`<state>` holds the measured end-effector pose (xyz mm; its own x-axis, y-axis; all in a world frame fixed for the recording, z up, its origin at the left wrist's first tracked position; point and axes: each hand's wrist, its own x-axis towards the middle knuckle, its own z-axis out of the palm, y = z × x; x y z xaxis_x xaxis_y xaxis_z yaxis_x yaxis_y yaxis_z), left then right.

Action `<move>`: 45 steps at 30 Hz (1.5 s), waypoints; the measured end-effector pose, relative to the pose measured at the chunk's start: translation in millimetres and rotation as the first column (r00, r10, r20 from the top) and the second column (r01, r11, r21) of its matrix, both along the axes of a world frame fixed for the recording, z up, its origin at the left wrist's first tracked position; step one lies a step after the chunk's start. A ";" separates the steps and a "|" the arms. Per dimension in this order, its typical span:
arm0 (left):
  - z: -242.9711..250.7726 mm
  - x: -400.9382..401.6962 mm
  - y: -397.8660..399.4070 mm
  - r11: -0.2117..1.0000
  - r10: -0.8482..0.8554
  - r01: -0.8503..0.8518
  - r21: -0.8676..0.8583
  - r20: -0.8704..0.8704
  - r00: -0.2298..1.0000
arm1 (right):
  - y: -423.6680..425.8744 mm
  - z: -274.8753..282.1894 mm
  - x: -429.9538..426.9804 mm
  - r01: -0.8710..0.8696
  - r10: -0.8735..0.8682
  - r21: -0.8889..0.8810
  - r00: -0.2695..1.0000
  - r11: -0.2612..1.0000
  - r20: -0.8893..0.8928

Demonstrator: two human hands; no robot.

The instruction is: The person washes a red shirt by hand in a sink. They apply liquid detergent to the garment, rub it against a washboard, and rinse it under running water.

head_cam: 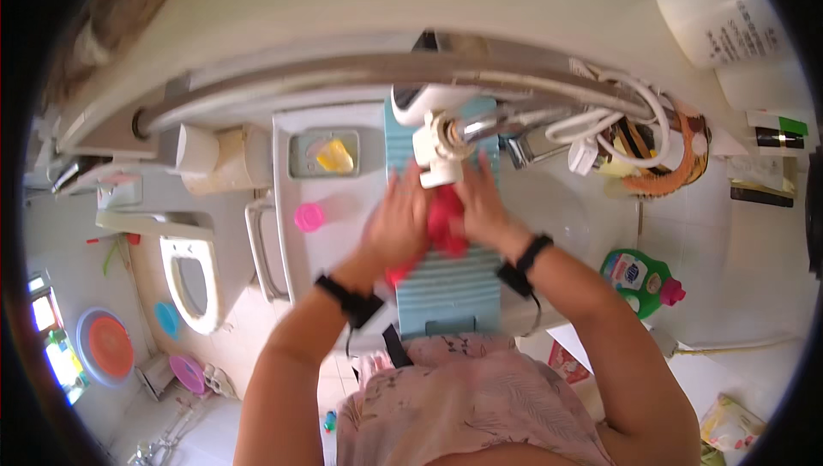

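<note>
A light-blue ridged washboard [448, 292] lies lengthwise across a white sink [334, 247], its near end close to my body. On its ridges is a bunched red cloth [445, 218], part of it spreading out at the lower left. My left hand [397, 225] is on the cloth's left side and my right hand [483, 209] on its right, both blurred, with the fingers pointing away from me. The cloth lies between the palms. Just above the fingertips hangs a faucet with a white spout fitting [440, 151], which hides part of the cloth and board.
Left on the sink are a soap dish [296, 167] holding a yellow piece [335, 156] and a pink round lid or cup [309, 217]. A green detergent bottle [636, 283] stands right. A metal rail [360, 74] and white cable [662, 125] cross the far side. A toilet [189, 286] is further left.
</note>
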<state>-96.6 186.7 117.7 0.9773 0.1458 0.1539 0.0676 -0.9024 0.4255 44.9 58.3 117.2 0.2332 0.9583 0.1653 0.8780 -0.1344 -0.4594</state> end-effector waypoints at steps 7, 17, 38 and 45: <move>0.4 -3.7 -7.2 0.990 0.140 -0.140 0.028 -0.028 0.990 | 2.0 -3.2 -25.3 0.137 -0.136 0.001 0.984 0.991 -0.117; 11.5 49.0 26.8 0.954 0.293 -0.296 0.049 0.062 0.954 | 52.2 0.8 18.9 0.189 -0.175 0.132 0.979 0.973 -0.107; 3.8 -35.8 -44.7 0.995 0.069 -0.064 -0.073 0.060 0.996 | -40.4 22.8 -53.3 0.004 -0.004 -0.038 1.000 0.999 -0.013; 8.5 29.4 3.5 0.970 0.152 -0.150 0.190 0.005 0.988 | 5.3 -6.4 7.0 0.092 -0.020 -0.239 0.957 0.967 0.289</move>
<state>-67.2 190.2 126.3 0.9477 0.2608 0.1839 0.2124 -0.9456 0.2463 51.9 63.6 110.8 0.2664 0.9638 -0.0086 0.9540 -0.2650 -0.1402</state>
